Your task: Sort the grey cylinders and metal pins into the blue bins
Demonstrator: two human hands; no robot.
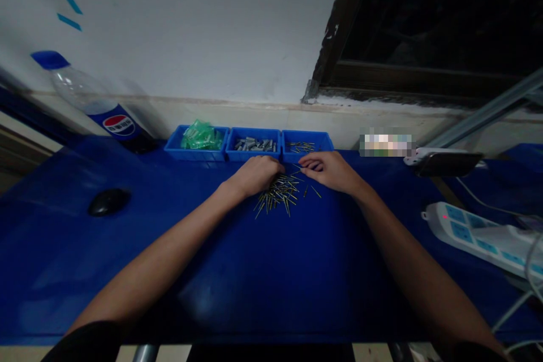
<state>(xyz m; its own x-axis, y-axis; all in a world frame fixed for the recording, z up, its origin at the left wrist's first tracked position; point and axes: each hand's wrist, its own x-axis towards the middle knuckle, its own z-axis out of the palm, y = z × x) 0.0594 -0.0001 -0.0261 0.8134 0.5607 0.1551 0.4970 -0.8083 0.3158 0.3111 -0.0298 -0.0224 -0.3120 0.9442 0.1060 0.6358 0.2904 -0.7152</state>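
Observation:
A loose pile of thin metallic pins (278, 195) lies on the blue table, with a few single pins to its right. My left hand (262, 172) rests at the pile's upper left edge, fingers curled down; its fingertips are hidden. Right of the pile, my right hand (320, 168) pinches a thin pin (297, 167) between thumb and forefinger. Three blue bins stand in a row behind my hands: the left bin (195, 155) holds green plastic packets, the middle bin (253, 156) short grey metal pieces, and the right bin (326, 144) more thin pins.
A cola bottle (121, 124) leans at the back left, and a black mouse (109, 202) lies before it. On the right are a dark phone-like device (447, 164) and a white power strip (479, 235) with cables. The wall rises behind the bins.

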